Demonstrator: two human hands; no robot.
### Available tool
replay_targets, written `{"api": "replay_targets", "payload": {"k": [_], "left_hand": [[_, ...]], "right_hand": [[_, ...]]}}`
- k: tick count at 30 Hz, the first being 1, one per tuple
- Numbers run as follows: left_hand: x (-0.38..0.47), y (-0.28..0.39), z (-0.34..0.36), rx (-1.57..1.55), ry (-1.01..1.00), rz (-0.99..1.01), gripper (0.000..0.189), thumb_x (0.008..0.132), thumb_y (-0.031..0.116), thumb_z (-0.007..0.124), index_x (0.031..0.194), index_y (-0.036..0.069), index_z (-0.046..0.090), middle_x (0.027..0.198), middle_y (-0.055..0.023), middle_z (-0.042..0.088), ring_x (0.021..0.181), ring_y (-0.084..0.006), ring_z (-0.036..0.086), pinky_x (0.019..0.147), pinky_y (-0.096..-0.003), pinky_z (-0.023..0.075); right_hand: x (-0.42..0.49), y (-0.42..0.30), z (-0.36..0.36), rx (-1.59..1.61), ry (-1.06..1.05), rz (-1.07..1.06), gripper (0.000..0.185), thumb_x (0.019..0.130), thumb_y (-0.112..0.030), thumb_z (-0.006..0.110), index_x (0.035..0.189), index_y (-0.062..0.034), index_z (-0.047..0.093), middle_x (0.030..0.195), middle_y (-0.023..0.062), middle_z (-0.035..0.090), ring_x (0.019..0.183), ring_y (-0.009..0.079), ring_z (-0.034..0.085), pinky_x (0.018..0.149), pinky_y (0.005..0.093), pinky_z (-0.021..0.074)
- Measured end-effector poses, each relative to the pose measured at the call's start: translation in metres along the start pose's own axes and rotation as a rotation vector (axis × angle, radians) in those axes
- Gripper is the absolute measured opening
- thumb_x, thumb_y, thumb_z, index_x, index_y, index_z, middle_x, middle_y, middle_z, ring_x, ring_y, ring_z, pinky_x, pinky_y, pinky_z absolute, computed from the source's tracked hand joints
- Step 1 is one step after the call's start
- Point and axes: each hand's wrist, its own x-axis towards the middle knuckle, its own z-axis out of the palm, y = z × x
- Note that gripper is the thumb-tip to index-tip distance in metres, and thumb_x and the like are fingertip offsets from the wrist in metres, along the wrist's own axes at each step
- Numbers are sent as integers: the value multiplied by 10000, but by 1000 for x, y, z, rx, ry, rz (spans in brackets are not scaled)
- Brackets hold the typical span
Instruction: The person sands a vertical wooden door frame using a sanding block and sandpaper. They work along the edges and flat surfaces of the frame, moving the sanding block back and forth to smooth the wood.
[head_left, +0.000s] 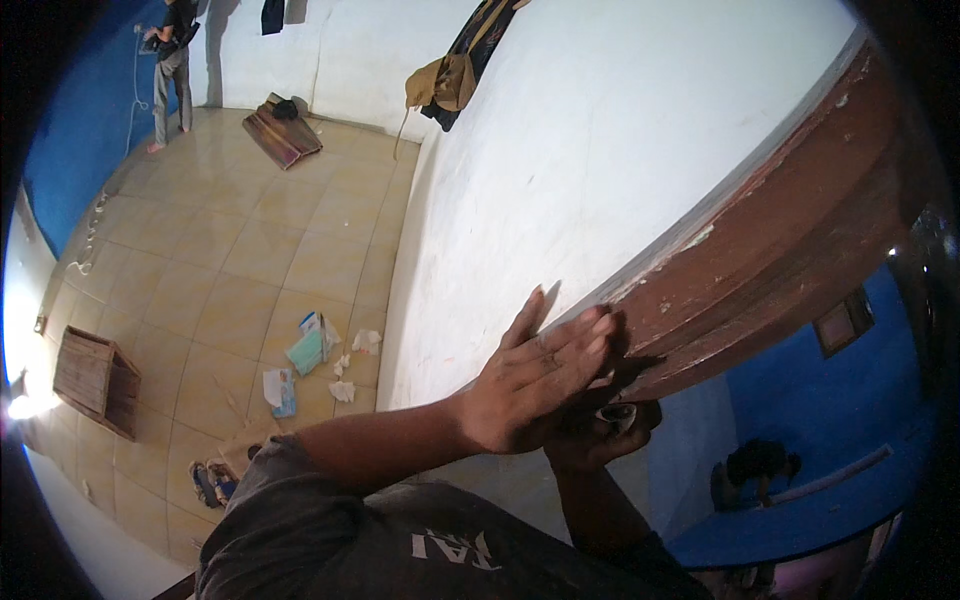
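Before me runs a brown-painted frame (750, 247), apparently a door frame, with chipped paint along its border with the white wall (570, 172). My left hand (544, 367) lies at the lower end of this frame, fingers stretched and thumb spread apart; its palm side is hidden. Just below it, my right hand (611, 442) is curled around a small whitish, rolled or crumpled piece (616, 414). Shadow and the left hand hide much of that piece, so its exact kind is unclear.
Packets (306, 349) and crumpled white scraps (342, 391) litter the tiled floor. Left stands a wooden box (94, 379); sandals (212, 482) lie nearer. A person (174, 71) stands far left, another (754, 472) bends in the blue area. A bag (442, 84) hangs on the wall.
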Motion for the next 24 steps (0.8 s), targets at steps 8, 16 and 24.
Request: {"api": "replay_targets", "payload": {"k": [8,16,24], "left_hand": [[-69,-2,-7,100,-138,-128,658,830,60,612,1407,-37,310,1422,-274,379,1347,-359,370,1112,-625,85],[-104,-8,9,136,-101,-123,672,797,23,634,1399,-30,341,1447,-228,375,1344,-331,388,1130,-578,79],[-7,-2,-2,57,-34,1,613,794,-29,611,1366,-37,391,1419,-245,405,1342,-325,392,1127,-584,103]], "right_hand": [[2,-6,12,-9,55,40,494,999,-395,336,1244,34,335,1126,195,424,955,256,482,781,378,436],[-4,5,8,71,89,28,496,976,-411,390,1250,1,362,1138,184,437,993,269,487,806,395,444],[-3,-6,11,-24,4,101,432,942,-389,472,1222,-69,396,1131,165,450,977,289,474,837,413,418]]}}
